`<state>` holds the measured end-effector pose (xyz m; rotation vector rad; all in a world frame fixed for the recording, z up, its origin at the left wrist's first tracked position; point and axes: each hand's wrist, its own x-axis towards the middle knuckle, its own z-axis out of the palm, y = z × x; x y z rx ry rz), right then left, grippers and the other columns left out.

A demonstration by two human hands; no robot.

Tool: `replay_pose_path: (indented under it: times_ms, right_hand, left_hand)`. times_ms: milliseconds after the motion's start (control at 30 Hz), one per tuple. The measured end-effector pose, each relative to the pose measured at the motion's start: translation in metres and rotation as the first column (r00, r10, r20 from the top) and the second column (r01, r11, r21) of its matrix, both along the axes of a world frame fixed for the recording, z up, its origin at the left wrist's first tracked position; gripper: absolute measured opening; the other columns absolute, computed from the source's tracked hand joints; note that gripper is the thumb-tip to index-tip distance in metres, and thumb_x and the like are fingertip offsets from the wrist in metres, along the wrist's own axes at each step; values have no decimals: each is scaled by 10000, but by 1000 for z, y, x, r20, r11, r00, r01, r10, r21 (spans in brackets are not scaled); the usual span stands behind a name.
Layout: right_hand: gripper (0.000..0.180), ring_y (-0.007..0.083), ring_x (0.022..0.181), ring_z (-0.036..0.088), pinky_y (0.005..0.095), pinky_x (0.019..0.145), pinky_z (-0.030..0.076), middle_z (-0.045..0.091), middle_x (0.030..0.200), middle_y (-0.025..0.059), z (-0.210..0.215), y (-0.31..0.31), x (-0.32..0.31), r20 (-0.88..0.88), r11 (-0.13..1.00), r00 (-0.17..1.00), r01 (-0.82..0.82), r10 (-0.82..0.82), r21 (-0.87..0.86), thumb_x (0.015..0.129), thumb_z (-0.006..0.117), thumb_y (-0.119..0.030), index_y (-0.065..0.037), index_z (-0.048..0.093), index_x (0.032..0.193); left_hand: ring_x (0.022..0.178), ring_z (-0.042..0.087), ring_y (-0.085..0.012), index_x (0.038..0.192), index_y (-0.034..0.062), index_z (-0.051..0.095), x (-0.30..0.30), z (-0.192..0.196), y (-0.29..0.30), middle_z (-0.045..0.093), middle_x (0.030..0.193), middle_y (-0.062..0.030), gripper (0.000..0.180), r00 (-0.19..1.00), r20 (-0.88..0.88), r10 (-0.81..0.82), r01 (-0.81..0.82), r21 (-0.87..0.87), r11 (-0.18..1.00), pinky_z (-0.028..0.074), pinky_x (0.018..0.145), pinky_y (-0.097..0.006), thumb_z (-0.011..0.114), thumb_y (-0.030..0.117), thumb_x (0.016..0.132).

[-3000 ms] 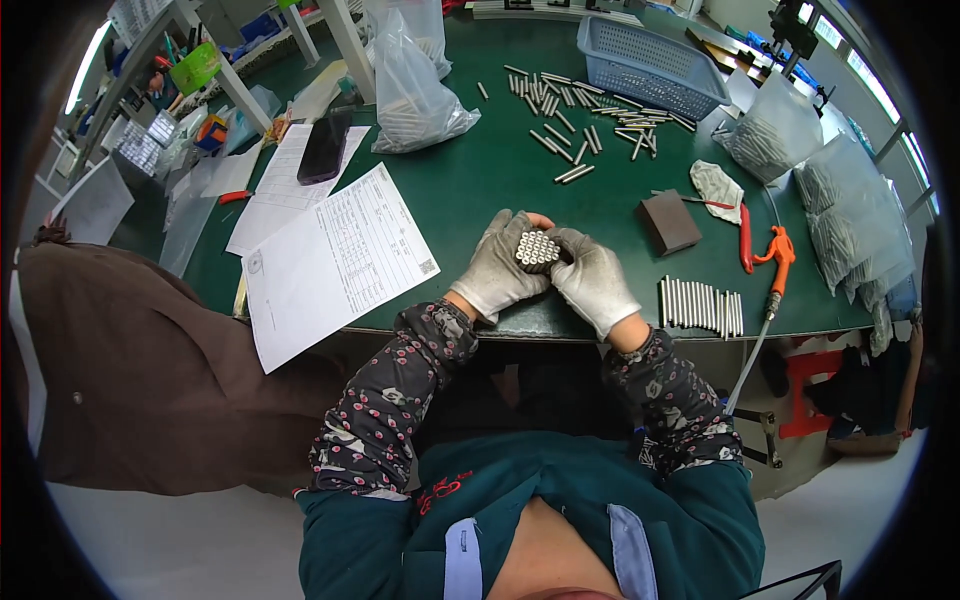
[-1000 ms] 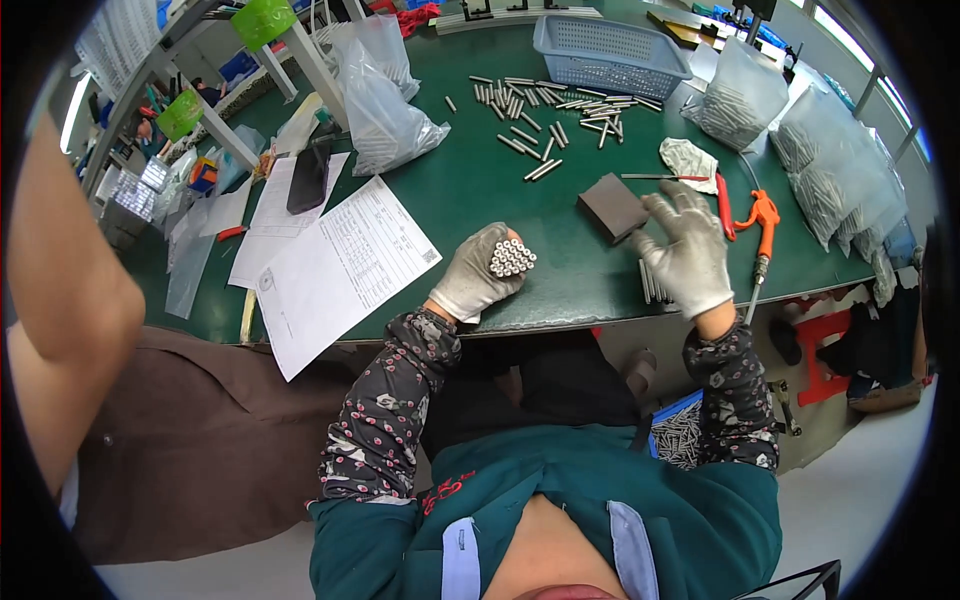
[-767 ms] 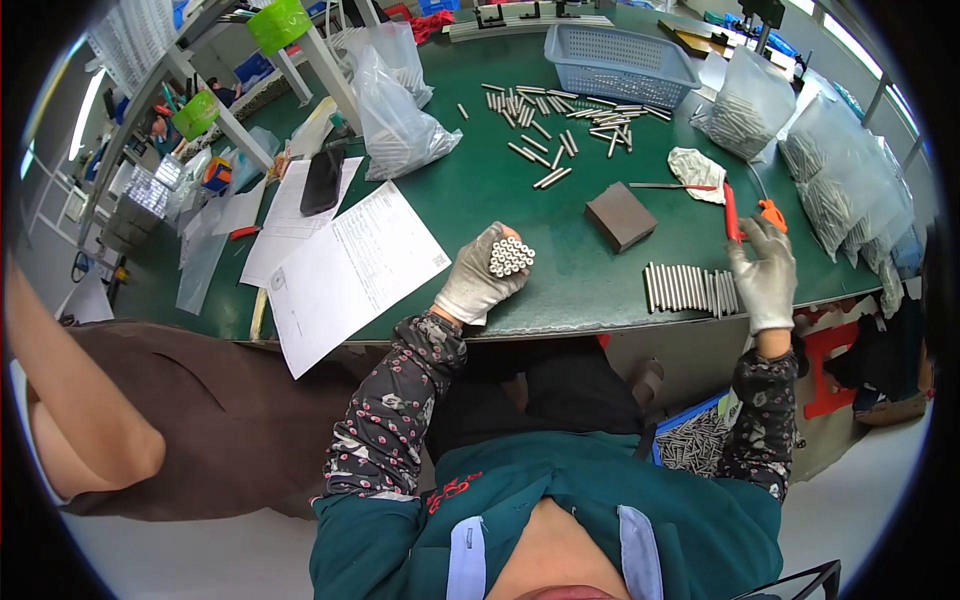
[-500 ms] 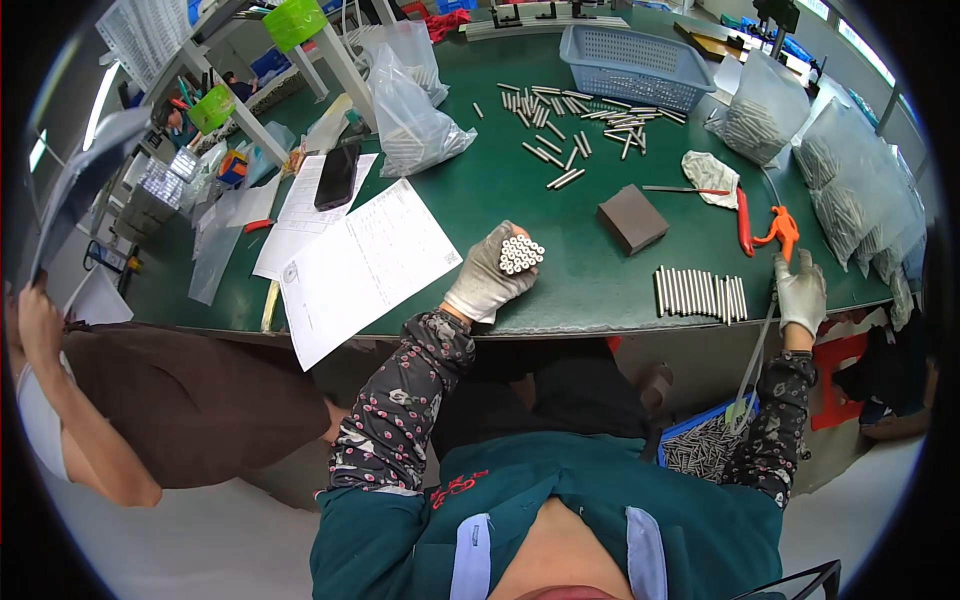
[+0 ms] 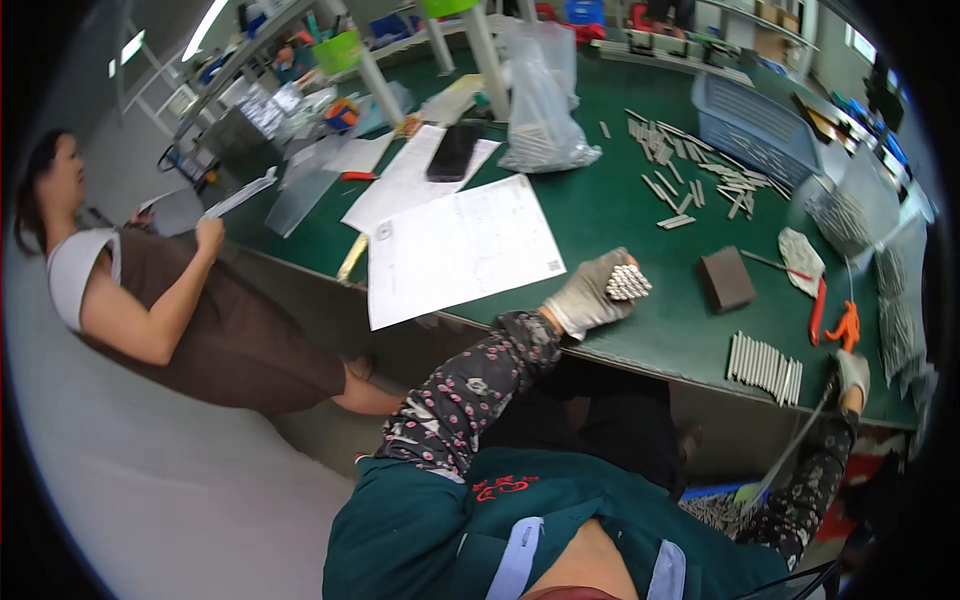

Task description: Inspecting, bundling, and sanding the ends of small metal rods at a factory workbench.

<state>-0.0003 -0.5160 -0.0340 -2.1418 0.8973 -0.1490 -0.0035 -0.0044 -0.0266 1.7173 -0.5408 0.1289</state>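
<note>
As left hand curls fingers round metal rods, right hand near orange air gun, fingers' spread unclear

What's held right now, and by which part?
Left grip: a bundle of metal rods, held around its sides, rod ends exposed. Right grip, near the orange air gun: cannot tell.

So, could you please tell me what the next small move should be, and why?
Perhaps the right hand should firm its grip on the orange air gun and bring it nearer: that hand is right by the gun's near end, though its exact hold is unclear, while the left hand grips a bundle of metal rods with their ends exposed.
</note>
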Motion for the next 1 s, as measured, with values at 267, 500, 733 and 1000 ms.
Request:
replay_pose_path:
  times_ms: [267,500,733,1000]
  right_hand:
    - [279,78,359,351,224,340,262,393,477,-47,-32,-60,-25,448,892,872,-30,-197,451,774,559,-400,-196,466,608]
    - [645,269,1008,503,450,822,428,450,1222,184,55,57,-140,667,133,745,-659,-20,740,760,571,-333,-112,319,1311]
    - [658,80,360,317,220,352,256,326,475,-44,23,175,-179,564,-104,821,-556,87,825,778,599,-217,52,283,1289]
    - [506,193,657,599,284,533,485,608,849,134,32,176,-186,338,-229,795,-254,505,940,601,732,-80,3,520,1053]
  left_hand:
    - [730,505,-115,914,62,477,-7,10,2,520,781,-40,346,998,40,41,-43,53,998,427,680,-247,665,20,627]
    - [730,517,-127,917,65,469,-7,11,-4,521,794,-48,350,999,27,38,-39,50,998,430,668,-248,661,37,624]
    - [732,495,-50,908,73,483,-51,33,5,519,780,25,339,953,-272,-130,69,-221,973,429,652,-197,664,-51,649]
    - [681,501,-149,856,58,485,-135,-17,26,486,764,-46,270,881,-452,-137,164,20,986,425,636,-256,642,21,639]
